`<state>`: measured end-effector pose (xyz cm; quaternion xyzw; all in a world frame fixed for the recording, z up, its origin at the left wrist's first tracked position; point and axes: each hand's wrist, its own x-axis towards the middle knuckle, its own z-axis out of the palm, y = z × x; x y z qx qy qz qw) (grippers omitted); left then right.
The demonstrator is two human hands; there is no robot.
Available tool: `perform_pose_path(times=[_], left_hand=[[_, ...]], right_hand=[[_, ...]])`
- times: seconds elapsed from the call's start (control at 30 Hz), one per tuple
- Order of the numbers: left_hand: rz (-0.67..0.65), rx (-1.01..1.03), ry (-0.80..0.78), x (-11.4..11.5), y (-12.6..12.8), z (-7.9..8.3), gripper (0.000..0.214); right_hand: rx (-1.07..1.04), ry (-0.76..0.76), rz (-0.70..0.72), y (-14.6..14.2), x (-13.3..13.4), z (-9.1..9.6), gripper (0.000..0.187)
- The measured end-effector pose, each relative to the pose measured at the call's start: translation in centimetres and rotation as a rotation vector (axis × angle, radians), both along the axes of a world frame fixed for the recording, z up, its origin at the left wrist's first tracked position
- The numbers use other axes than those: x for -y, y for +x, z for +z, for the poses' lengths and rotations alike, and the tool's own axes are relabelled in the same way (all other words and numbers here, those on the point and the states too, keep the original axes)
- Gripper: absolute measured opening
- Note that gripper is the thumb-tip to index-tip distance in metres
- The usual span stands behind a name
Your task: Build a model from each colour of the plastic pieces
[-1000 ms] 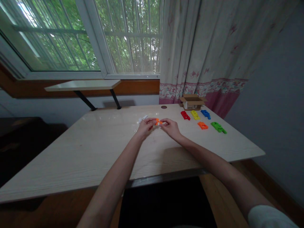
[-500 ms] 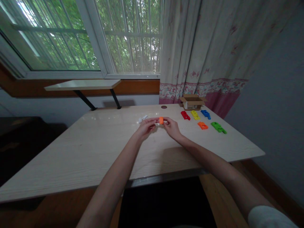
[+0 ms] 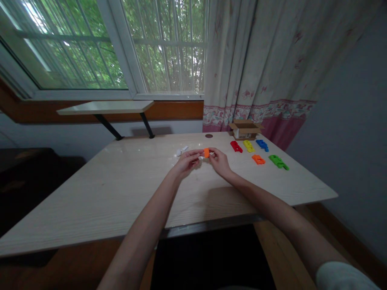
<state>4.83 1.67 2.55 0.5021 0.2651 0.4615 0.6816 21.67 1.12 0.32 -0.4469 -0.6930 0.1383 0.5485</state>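
A small orange block-like piece [image 3: 207,152] is held up between my two hands above the middle of the table. My left hand [image 3: 188,162] is closed, its fingertips on the piece's left side. From the other side my right hand [image 3: 220,162] pinches it with thumb and fingers. A bit of white shows under the piece between the hands, too small to name. Just beyond my left hand lie small white parts [image 3: 181,151], partly hidden by the fingers.
On the table's right lie red [image 3: 236,146], yellow [image 3: 248,146], blue [image 3: 262,145], orange [image 3: 258,159] and green [image 3: 278,162] plastic pieces. Behind them stands an open cardboard box [image 3: 246,131]. A raised shelf [image 3: 105,107] rises at the back left of the wooden table [image 3: 121,189].
Both hands and the orange piece have shifted very slightly to the right. The other things lie as before.
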Motion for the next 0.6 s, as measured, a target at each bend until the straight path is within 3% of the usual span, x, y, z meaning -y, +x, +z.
perform_pose_path(times=[0.6], left_hand=[[0.014,0.027,0.009,0.0,0.03,-0.07,0.041]], right_hand=[[-0.076,-0.03,0.056,-0.15,-0.35,-0.44,0.032]])
